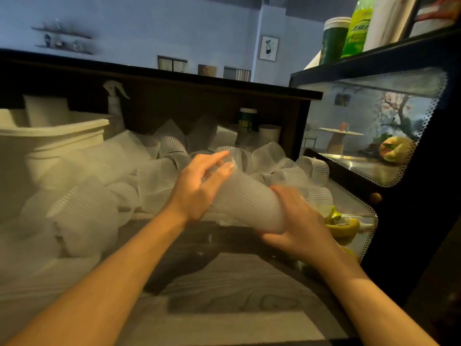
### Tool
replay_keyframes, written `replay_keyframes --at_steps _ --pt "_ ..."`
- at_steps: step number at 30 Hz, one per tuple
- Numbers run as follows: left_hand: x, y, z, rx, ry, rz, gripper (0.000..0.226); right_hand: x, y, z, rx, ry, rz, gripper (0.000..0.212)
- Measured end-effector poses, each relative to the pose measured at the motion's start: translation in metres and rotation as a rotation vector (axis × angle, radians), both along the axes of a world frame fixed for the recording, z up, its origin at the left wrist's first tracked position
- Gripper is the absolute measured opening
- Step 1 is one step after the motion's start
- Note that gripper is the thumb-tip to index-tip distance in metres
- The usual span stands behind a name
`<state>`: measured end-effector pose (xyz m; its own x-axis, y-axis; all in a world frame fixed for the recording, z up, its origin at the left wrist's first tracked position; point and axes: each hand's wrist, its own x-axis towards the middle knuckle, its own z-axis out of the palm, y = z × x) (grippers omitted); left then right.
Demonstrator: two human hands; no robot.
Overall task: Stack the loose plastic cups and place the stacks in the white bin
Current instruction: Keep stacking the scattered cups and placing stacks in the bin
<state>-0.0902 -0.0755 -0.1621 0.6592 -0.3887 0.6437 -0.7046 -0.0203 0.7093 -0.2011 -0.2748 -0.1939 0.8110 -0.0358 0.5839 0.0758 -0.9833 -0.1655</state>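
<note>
A stack of ribbed translucent plastic cups (245, 201) lies tilted between both hands above the wooden counter. My right hand (296, 221) grips the stack's closed lower end. My left hand (199, 186) holds the stack near its open upper end, fingers curled over the rim. Several loose cups (279, 156) lie piled behind the hands and to the left (82, 208). The white bin (57, 138) stands at the far left, with white containers inside it.
A dark shelf unit (174, 83) runs behind the pile, with a spray bottle (114, 101) under it. A glass display case (374, 136) with fruit stands on the right. Yellow fruit (344, 228) lies by my right hand. Bare wooden counter (224, 295) lies in front.
</note>
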Motion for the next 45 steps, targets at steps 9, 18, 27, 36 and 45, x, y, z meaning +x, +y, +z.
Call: replay_keyframes --at_steps 9,18,27,36,45 --pt "-0.022 -0.020 -0.006 0.057 0.163 -0.222 0.065 0.000 0.002 0.001 0.099 -0.066 0.026 0.087" --pt "-0.016 -0.018 -0.015 0.087 0.049 -0.020 0.055 -0.007 -0.023 0.010 0.433 -0.327 -0.270 0.073" --pt "0.035 -0.058 0.010 0.369 -0.341 0.205 0.055 -0.006 -0.029 0.008 0.565 -0.356 -0.389 0.077" --pt "0.072 -0.144 0.038 0.848 -0.666 0.441 0.092 -0.004 -0.030 0.004 0.558 -0.348 -0.425 0.079" --pt "0.083 -0.164 0.036 0.608 -0.664 0.474 0.081 0.001 -0.034 0.002 0.566 -0.374 -0.403 0.081"
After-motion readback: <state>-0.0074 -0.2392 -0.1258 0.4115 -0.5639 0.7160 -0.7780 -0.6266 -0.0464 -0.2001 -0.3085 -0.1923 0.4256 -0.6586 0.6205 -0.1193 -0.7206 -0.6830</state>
